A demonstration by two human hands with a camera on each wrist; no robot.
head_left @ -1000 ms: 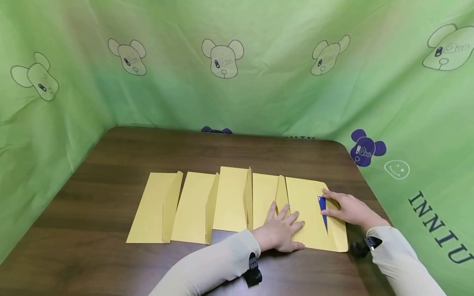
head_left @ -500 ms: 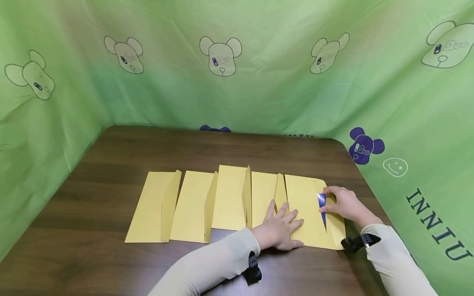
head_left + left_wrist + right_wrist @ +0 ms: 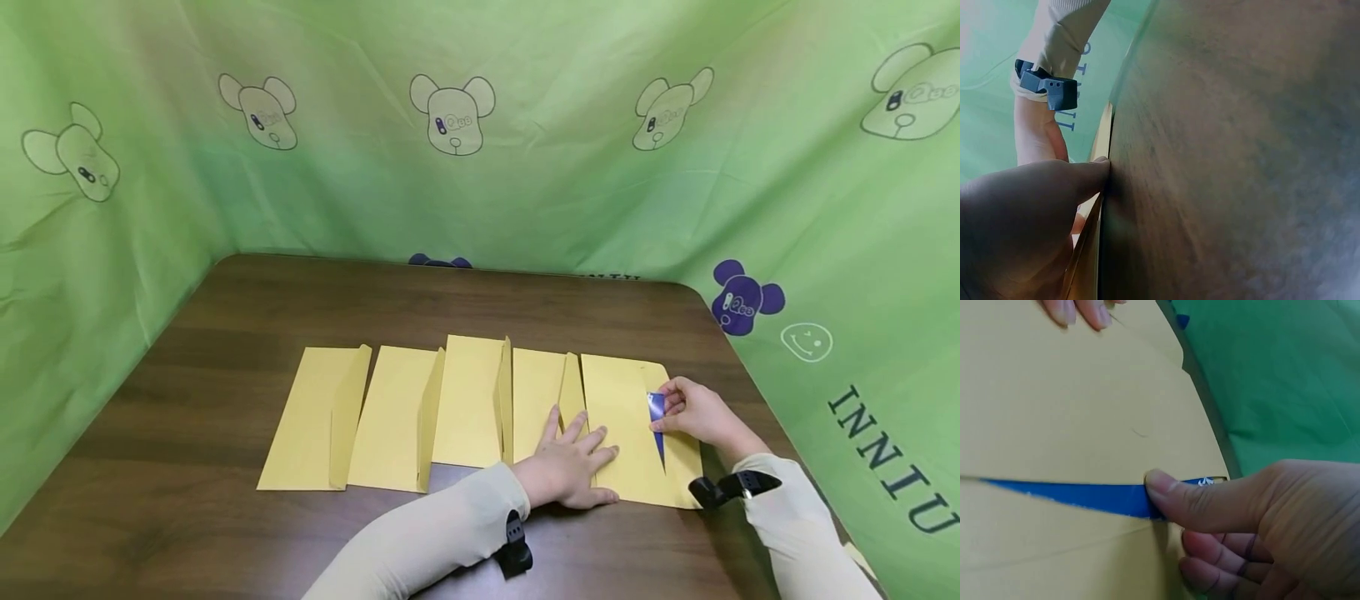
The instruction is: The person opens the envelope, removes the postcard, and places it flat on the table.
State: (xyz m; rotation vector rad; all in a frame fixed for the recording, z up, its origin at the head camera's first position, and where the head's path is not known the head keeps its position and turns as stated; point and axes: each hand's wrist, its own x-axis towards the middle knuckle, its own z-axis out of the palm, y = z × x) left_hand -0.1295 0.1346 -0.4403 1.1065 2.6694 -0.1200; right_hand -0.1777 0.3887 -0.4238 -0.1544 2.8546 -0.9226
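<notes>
A yellow paper envelope [image 3: 617, 421] lies at the right end of a row, its flap side to the right. A glossy blue sheet [image 3: 656, 405] shows as a narrow wedge in its mouth; the remainder is hidden inside. My right hand [image 3: 701, 414] pinches this sheet at the far end of the mouth. In the right wrist view the thumb [image 3: 1163, 486] lies on the blue surface, other fingers curled below. My left hand [image 3: 567, 468] rests with spread fingers across this envelope's left part and the neighbouring envelope [image 3: 534, 379].
More yellow envelopes stretch leftward: one [image 3: 471, 400] in the middle, another [image 3: 390, 417] beside it, and one [image 3: 311, 421] at the left end, their flaps partly raised. All lie on a brown wooden table [image 3: 187, 400]. A green printed curtain [image 3: 360, 192] surrounds the table.
My right hand has shifted slightly, its fingers curling more at the envelope's mouth, and the blue sheet's upper end now looks lighter and bent. My left hand stays in place.
</notes>
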